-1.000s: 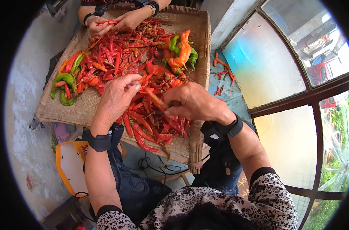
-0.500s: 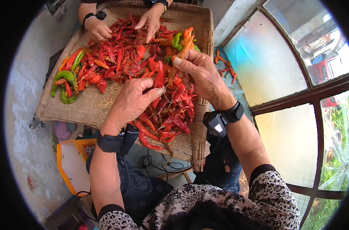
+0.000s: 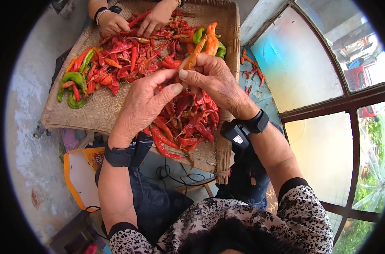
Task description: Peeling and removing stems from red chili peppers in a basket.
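My right hand [image 3: 209, 84] is closed on a wrinkled orange chili [image 3: 194, 53], held upright over the pile. My left hand [image 3: 148, 101] has its fingers curled in beside the right one's fingertips; what it holds is hidden. Below and behind both hands lie many red chilies [image 3: 201, 127] in a woven tray [image 3: 61, 118]. At the tray's right stand out a larger orange pepper [image 3: 212, 36] and green ones [image 3: 221, 50]; more green chilies [image 3: 75, 79] lie in a group at the left.
A co-worker's hands [image 3: 154, 19] work among chilies at the far edge. Loose chilies [image 3: 253, 65] lie on a blue surface beside the window [image 3: 317, 156]. A yellow-rimmed box [image 3: 80, 180] and black cables [image 3: 165, 171] are below the tray, near a mottled wall [image 3: 27, 139] at the left.
My right hand has risen and moved toward the middle with the orange chili. My left hand has moved up toward it. The co-worker's hands have shifted over the chilies.
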`<action>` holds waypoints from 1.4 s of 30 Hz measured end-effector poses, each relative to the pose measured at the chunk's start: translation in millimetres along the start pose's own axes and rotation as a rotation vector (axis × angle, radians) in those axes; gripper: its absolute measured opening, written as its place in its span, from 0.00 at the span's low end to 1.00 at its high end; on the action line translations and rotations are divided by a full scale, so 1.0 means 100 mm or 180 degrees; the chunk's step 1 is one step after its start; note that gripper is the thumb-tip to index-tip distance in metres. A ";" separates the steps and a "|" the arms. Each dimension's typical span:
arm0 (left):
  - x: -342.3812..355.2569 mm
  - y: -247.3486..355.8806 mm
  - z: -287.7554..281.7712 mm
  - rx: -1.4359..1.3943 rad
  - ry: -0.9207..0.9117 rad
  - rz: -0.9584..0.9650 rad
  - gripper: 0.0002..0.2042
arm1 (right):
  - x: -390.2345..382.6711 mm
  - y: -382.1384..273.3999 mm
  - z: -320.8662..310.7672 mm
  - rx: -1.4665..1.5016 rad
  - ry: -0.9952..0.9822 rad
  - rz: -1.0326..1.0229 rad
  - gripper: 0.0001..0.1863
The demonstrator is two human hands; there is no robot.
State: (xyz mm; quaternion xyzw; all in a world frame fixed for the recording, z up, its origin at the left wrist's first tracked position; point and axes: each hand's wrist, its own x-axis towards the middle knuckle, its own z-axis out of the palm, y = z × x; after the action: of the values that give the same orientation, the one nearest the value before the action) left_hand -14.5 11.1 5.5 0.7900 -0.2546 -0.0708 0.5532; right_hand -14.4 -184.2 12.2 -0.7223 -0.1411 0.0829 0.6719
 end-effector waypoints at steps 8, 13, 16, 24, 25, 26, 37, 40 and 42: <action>0.10 -0.22 -0.54 0.0847 0.1443 -0.0370 0.19 | -0.06 -0.04 0.18 -0.0808 -0.0016 -0.0864 0.12; 0.07 -0.57 -0.89 0.2930 0.2308 -0.0067 0.27 | -0.57 0.20 0.69 -0.2648 -0.2129 -0.1594 0.17; 0.08 -0.57 -0.73 0.2636 0.1923 0.0234 0.25 | -0.69 0.36 0.87 -0.3911 -0.1754 -0.1772 0.14; 0.06 -0.43 -0.47 0.2674 0.1447 0.0208 0.19 | -0.50 0.47 0.77 -0.3389 -0.2153 -0.1057 0.15; 0.05 -0.42 -0.44 0.2732 0.1587 0.0397 0.19 | -0.49 0.46 0.74 -0.3180 -0.2070 -0.0939 0.14; 0.04 -0.39 -0.44 0.2732 0.1588 0.0399 0.19 | -0.46 0.43 0.69 -0.3182 -0.2069 -0.0940 0.14; -0.01 -0.15 -0.10 0.0333 -0.0417 0.0249 0.26 | -0.08 -0.05 -0.10 -0.0342 -0.0966 0.0443 0.04; 0.01 -0.07 -0.02 0.0452 -0.0593 -0.0004 0.16 | -0.09 -0.06 -0.15 -0.0260 -0.0932 0.0524 0.04; 0.03 -0.04 -0.04 0.0403 -0.0601 -0.0129 0.14 | -0.09 -0.05 -0.18 -0.0199 -0.0933 0.0520 0.05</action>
State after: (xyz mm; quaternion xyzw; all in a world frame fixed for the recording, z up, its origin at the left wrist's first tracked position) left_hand -9.3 14.0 4.1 0.8181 -0.2936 -0.1400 0.4742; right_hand -18.2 -203.8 18.0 -0.7321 -0.1808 0.2373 0.6124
